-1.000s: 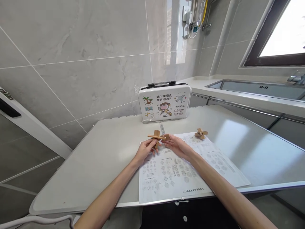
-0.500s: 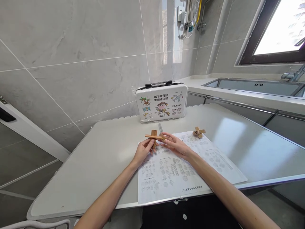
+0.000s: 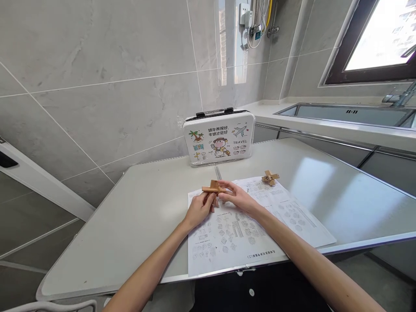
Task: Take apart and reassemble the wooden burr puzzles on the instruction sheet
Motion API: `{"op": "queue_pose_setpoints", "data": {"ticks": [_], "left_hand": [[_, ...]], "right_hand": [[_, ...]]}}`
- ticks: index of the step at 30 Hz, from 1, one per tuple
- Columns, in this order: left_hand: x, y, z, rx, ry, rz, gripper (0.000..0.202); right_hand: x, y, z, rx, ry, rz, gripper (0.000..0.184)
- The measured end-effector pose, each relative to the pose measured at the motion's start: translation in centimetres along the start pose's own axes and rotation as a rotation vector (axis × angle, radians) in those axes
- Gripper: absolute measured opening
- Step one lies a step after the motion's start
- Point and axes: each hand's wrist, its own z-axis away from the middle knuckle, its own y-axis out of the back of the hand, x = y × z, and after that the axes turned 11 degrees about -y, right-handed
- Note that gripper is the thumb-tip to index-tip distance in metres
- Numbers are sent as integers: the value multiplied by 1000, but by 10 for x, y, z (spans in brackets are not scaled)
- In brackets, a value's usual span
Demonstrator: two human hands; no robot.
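Note:
Several interlocking wooden puzzle pieces (image 3: 212, 187), crossed over one another, are held up above the far left part of a printed sheet. My left hand (image 3: 200, 208) grips them from below and the left, thumb and fingers pinched together. From the right, my right hand (image 3: 236, 197) closes its thumb and fingers around the pieces' right end; part of the wood is hidden behind the fingers. The printed instruction sheet (image 3: 227, 255), covered in small line drawings, lies under both hands. Another wooden puzzle cluster (image 3: 269, 178) rests at the sheet's far right edge.
A white carry case (image 3: 219, 138) with cartoon prints and a black handle stands at the back of the white folding table (image 3: 130, 234), against the tiled wall. A sink (image 3: 344, 113) is set into the counter at right. A window is above it.
The held wooden pieces have turned and shifted slightly right and down. My left hand has moved right, nearer my right hand. The view has shifted a little.

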Motion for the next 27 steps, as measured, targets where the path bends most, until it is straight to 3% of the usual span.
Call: {"op": "queue_pose_setpoints", "data": {"ticks": [5, 10, 18, 27], "left_hand": [[2, -1, 1, -120, 5, 134, 37], [-1, -2, 1, -103, 17, 181, 35], [7, -2, 3, -137, -41, 95, 36], [14, -4, 3, -194, -2, 139, 38]], "right_hand": [[-6, -2, 3, 47, 1, -34, 59], [-3, 1, 0, 41, -3, -89, 56], [4, 2, -1, -31, 27, -11, 67], [-9, -2, 5, -11, 10, -105, 53]]}}
